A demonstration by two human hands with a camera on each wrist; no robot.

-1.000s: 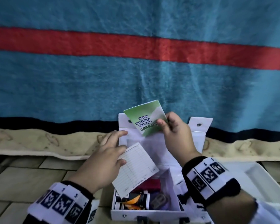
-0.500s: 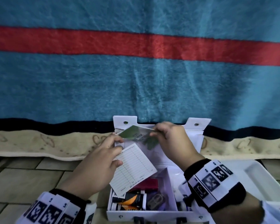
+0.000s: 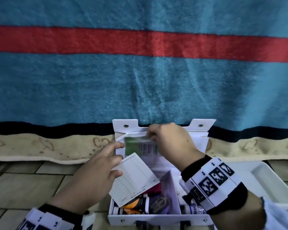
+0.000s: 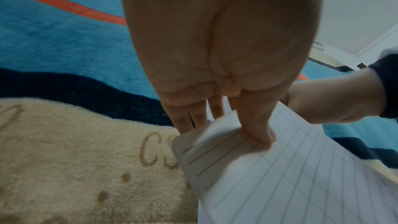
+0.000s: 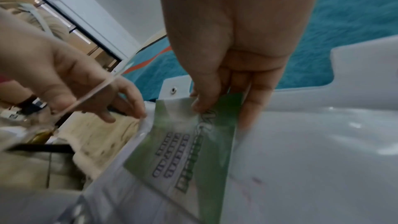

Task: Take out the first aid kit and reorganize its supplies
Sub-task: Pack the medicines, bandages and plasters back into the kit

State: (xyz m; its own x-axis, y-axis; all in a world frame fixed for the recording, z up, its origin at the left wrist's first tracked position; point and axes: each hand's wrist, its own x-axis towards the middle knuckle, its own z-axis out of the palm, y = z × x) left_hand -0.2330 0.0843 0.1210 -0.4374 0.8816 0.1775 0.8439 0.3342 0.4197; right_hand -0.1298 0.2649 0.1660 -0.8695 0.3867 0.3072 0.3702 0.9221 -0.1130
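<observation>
The white first aid kit [image 3: 156, 218] lies open on the floor, its lid [image 3: 204, 141] propped up against the blanket. My right hand [image 3: 156, 136] [image 5: 224, 106] pinches a green booklet [image 3: 133, 146] [image 5: 189, 156] by its top edge, and the booklet sits partly inside the clear pocket on the lid. My left hand [image 3: 115, 161] [image 4: 221, 111] holds a lined card [image 3: 135, 178] [image 4: 301, 176] between thumb and fingers, and its fingertips touch the pocket's left edge. Inside the box are black and orange containers [image 3: 136, 203], a red packet [image 3: 155, 188] and a small white bottle [image 3: 193, 209].
A blue blanket [image 3: 140, 80] with a red stripe and cream border hangs right behind the lid. A white plastic tray [image 3: 264, 176] lies to the right of the kit. Tiled floor [image 3: 23, 185] stretches to the left.
My right hand has brought the green booklet down from above the lid into the lid pocket. My left hand, still holding the lined card, has reached up to the pocket's edge.
</observation>
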